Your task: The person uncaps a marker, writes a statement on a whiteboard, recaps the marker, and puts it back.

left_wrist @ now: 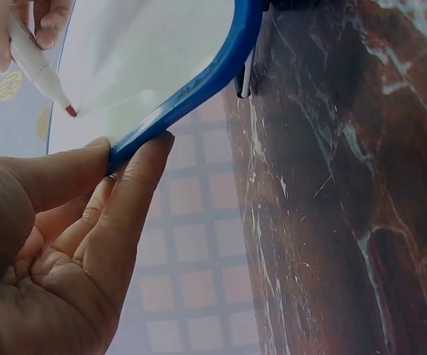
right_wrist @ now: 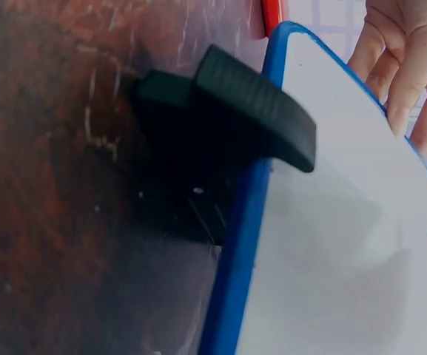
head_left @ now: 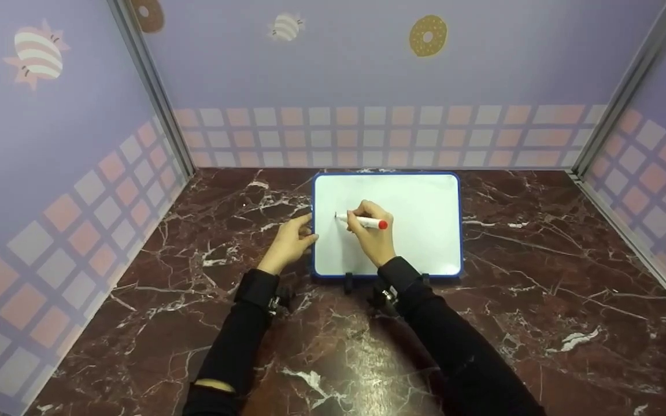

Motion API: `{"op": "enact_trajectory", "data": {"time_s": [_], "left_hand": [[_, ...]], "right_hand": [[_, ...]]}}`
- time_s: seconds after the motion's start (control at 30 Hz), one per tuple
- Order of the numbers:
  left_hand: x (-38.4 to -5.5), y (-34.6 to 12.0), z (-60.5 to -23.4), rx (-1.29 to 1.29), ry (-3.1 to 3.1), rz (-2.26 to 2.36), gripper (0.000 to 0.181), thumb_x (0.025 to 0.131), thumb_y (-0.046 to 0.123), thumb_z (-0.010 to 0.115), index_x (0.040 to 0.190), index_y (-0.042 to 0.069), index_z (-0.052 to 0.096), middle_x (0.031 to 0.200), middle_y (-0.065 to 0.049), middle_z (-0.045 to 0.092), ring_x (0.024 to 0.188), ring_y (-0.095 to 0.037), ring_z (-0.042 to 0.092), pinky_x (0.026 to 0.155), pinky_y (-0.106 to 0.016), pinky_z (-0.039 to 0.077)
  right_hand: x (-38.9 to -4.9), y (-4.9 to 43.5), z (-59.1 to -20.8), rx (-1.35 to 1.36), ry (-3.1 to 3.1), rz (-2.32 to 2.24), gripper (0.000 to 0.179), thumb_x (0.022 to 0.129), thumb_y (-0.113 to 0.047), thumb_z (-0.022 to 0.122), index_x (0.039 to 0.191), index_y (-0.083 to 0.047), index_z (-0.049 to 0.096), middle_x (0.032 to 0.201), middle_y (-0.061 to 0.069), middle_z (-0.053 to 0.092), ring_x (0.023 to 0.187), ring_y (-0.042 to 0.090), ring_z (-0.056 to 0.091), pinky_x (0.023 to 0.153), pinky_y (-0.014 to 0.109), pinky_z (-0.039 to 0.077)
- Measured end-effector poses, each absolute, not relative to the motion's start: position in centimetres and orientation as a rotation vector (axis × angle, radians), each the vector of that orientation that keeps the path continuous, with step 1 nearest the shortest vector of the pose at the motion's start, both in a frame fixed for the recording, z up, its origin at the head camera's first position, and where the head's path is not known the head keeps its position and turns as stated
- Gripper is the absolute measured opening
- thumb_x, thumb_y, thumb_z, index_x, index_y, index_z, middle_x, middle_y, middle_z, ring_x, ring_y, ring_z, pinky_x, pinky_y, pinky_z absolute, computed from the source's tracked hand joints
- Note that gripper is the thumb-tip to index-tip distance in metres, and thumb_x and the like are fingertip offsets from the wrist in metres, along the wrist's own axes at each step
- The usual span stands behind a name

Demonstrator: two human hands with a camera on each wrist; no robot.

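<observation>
Head: the right hand (head_left: 374, 237) grips a marker (head_left: 367, 222), tip towards the left of the whiteboard (head_left: 425, 231) on the worktop (head_left: 541, 242). Left wrist: the left hand (left_wrist: 69, 270) pinches the whiteboard's blue frame (left_wrist: 191, 100). Right wrist: a black support (right_wrist: 254, 107) hooks over the near edge.

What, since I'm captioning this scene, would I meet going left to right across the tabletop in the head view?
Left hand → whiteboard's left edge → marker's writing end → marker's red end → whiteboard's right edge.
</observation>
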State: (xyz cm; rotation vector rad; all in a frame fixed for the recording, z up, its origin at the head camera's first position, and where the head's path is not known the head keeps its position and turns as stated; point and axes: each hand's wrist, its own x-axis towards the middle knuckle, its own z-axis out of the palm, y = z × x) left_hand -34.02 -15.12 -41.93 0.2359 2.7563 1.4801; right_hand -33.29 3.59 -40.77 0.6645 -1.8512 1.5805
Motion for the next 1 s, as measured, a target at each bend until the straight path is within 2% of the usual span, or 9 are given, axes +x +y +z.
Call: {"op": "enact_trajectory", "data": {"time_s": [0.1,0.27,0.6,0.83,1.0], "left_hand": [[-34.1,-15.1,-41.9,0.231,2.758,1.470,0.059,0.097,0.002,0.060,0.150,-0.004,0.035,0.124,-0.031,0.059,0.112,-0.040,0.064,0.088,-0.046,0.062],[-34.1,-15.1,-41.9,0.249,2.783,1.468,0.058,0.097,0.001,0.060,0.149,-0.006,0.036,0.123,-0.032,0.061,0.111,-0.041,0.065,0.087,-0.047,0.062],[-34.2,-15.2,-42.1,0.229,2.752,1.485,0.059,0.097,0.002,0.060,0.150,-0.003,0.036,0.128,-0.032,0.059,0.115,-0.040,0.063,0.087,-0.045,0.062],[-34.1,-15.2,-42.1,0.228,2.763,1.478,0.058,0.096,0.002,0.061,0.150,-0.003,0.038,0.124,-0.031,0.061,0.112,-0.040,0.065,0.087,-0.045,0.062],[-34.1,-15.2,-42.1,0.242,2.776,1.469,0.058,0.096,0.002,0.061,0.149,-0.003,0.038,0.125,-0.032,0.060,0.112,-0.041,0.065,0.086,-0.045,0.063]], "right_hand": [[-32.8,3.6,-40.8,0.682,-1.880,1.575,0.020,0.084,0.017,0.061,0.067,0.015,0.051,0.065,0.027,0.062,0.052,0.039,0.062,0.049,0.009,0.044],[-32.3,3.4,-40.8,0.667,-1.921,1.575,0.022,0.081,0.019,0.059,0.063,0.014,0.047,0.061,0.025,0.060,0.049,0.038,0.060,0.047,0.009,0.041],[-32.0,3.6,-41.1,0.629,-1.812,1.551,0.019,0.082,0.019,0.060,0.066,0.014,0.051,0.063,0.025,0.060,0.050,0.034,0.060,0.048,0.010,0.045],[-32.4,3.6,-41.5,0.668,-1.798,1.592,0.017,0.083,0.018,0.061,0.069,0.015,0.054,0.066,0.026,0.062,0.052,0.037,0.062,0.049,0.010,0.048],[-32.4,3.7,-41.6,0.697,-1.802,1.514,0.017,0.083,0.019,0.063,0.069,0.014,0.054,0.066,0.025,0.062,0.051,0.033,0.062,0.048,0.009,0.047]]}}
